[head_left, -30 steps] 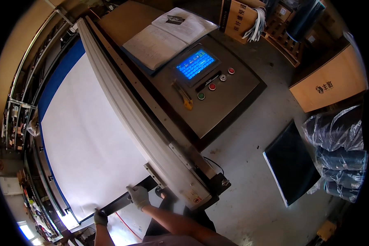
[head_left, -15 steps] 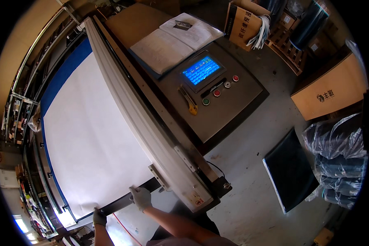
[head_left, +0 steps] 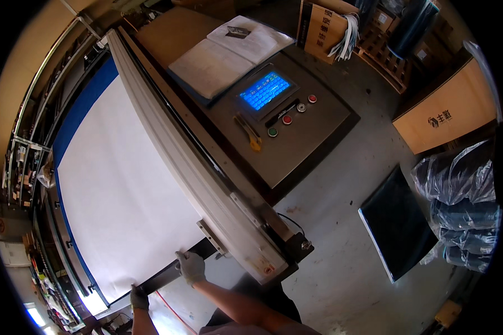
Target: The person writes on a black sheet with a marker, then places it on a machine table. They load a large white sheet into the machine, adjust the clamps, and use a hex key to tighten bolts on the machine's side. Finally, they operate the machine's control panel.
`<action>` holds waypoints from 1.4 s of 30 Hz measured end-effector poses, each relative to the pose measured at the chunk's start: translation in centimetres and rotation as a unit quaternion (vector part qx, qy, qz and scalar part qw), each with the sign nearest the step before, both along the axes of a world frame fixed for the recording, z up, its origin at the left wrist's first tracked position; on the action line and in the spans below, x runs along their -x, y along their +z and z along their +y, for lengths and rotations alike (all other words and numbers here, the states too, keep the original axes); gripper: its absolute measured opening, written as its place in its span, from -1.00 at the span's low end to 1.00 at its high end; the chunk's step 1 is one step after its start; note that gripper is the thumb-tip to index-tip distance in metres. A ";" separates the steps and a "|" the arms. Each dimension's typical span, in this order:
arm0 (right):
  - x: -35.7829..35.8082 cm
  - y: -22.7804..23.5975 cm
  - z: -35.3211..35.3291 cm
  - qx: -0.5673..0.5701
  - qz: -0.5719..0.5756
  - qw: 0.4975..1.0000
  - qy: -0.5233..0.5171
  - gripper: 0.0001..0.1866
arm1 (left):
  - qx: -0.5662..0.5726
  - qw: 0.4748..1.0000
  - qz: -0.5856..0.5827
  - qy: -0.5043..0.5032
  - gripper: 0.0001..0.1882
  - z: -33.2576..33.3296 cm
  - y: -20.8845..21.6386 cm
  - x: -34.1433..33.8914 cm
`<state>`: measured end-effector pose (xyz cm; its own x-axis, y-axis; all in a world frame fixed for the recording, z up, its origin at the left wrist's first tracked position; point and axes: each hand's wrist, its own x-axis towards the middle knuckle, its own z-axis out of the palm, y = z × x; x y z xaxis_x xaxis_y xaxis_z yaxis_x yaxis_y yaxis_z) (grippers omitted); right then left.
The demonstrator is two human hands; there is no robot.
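Observation:
A wide white sheet (head_left: 123, 184) lies over the blue bed of a machine, along a long pale metal beam (head_left: 167, 151). Its near edge runs beside a dark strip (head_left: 167, 276). My gloved left hand (head_left: 140, 298) grips that edge near its left corner, thumb on top. Farther right, my gloved right hand (head_left: 191, 268) pinches the same edge, with its thumb and a fingertip on the white surface. Under the edge, the remaining fingers of both hands are mostly hidden.
Right of the beam is a control panel with a lit blue screen (head_left: 265, 91), buttons, a yellow utility knife (head_left: 250, 135) and an open notebook (head_left: 212, 67). A dark sheet (head_left: 399, 226) lies on the floor near plastic-wrapped rolls (head_left: 464, 218). Shelves (head_left: 22, 151) line the left.
The view has shifted slightly, so the panel and floor items sit a little higher and farther left. Both hands stay at the sheet's near edge in nearly the same places.

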<state>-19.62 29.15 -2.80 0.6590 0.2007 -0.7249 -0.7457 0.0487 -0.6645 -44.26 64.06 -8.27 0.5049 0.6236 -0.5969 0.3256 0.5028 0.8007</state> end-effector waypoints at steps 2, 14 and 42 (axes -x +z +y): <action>0.2 -0.3 0.2 0.014 -0.019 1.000 0.009 -0.53 | -0.002 1.000 -0.002 -0.002 -0.69 -0.3 0.5 0.1; 1.3 -0.3 1.2 -0.082 0.015 0.995 -0.057 -0.61 | -0.016 0.998 -0.054 -0.021 -0.72 3.1 -1.5 3.0; -28.3 4.1 -42.5 0.143 -0.309 0.938 0.070 -0.62 | -0.571 0.766 0.292 -0.033 -0.64 -31.9 6.6 -25.4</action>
<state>8.66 -13.30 1.35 0.9528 0.1709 -0.2510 -0.2004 -0.2672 -0.9426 -18.85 32.13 -1.68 0.4126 0.8922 0.1836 0.7906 -0.4509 0.4143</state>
